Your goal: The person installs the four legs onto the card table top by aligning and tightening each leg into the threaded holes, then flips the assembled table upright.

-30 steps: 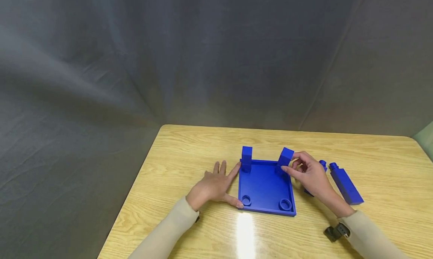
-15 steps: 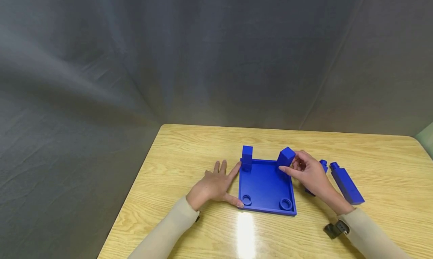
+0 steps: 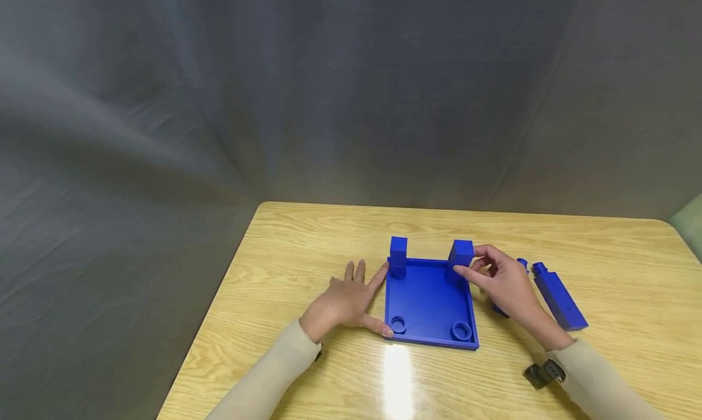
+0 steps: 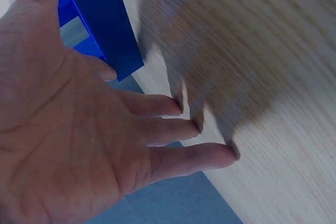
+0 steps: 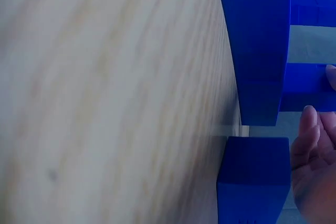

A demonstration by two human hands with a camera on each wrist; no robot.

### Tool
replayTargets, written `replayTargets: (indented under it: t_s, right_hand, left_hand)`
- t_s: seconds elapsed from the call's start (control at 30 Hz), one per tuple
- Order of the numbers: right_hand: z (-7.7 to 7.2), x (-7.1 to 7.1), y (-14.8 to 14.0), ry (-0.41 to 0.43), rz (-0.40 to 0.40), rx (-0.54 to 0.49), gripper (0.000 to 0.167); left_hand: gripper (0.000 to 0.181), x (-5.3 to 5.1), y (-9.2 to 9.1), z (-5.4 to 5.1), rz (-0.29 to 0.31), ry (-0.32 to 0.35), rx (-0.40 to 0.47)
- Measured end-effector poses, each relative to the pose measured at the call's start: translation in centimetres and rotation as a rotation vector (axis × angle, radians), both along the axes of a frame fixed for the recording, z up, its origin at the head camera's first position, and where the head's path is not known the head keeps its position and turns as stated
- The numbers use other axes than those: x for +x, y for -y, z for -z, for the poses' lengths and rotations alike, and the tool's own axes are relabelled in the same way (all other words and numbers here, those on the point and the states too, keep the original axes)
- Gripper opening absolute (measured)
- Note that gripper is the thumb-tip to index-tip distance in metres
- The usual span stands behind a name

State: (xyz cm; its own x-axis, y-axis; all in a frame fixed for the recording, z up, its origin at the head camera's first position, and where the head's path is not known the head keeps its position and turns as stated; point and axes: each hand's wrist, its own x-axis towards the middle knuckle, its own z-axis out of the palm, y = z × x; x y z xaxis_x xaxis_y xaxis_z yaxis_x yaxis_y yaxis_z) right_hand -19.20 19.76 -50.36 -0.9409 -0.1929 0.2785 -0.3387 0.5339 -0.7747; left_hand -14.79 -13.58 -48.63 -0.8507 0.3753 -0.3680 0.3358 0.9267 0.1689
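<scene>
A square blue tray-like panel (image 3: 428, 298) with a raised rim lies on the table. Two square blue posts stand at its far corners, the left post (image 3: 398, 249) and the right post (image 3: 460, 253). My right hand (image 3: 507, 283) pinches the right post between thumb and fingers; that post also shows in the right wrist view (image 5: 310, 85). With fingers spread, my left hand (image 3: 345, 301) rests on the table, its thumb and index finger against the panel's left edge (image 4: 107, 24). Round threaded sockets sit at the near corners, one left (image 3: 398, 325), one right (image 3: 461, 331).
A loose blue post (image 3: 559, 298) with a threaded end lies on the table (image 3: 307, 237) to the right. Another loose post (image 3: 499, 311) is partly hidden beneath my right hand. A grey curtain (image 3: 351, 103) hangs behind the table.
The right post has turned in my right hand's fingers, and its top now lies squarer to the panel. My left hand keeps its place.
</scene>
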Motion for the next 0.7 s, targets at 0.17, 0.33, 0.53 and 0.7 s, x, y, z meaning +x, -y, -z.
replayTargets:
  t_s: [0.17, 0.33, 0.53, 0.7]
  right_hand:
    - [0.38, -0.04, 0.05, -0.011, 0.023, 0.001, 0.03]
    - [0.31, 0.13, 0.18, -0.041, 0.034, 0.008, 0.029]
    - [0.18, 0.19, 0.31, -0.008, 0.04, -0.008, 0.031]
    - [0.06, 0.44, 0.05, 0.042, 0.014, -0.03, 0.033]
  left_hand:
    - [0.139, -0.09, -0.16, -0.08, -0.005, 0.002, -0.003]
    - [0.14, -0.13, -0.24, 0.0, -0.01, 0.002, -0.002]
    - [0.14, -0.2, -0.3, -0.09, -0.009, 0.007, -0.002]
    - [0.144, -0.33, -0.47, -0.34, -0.002, -0.001, -0.012]
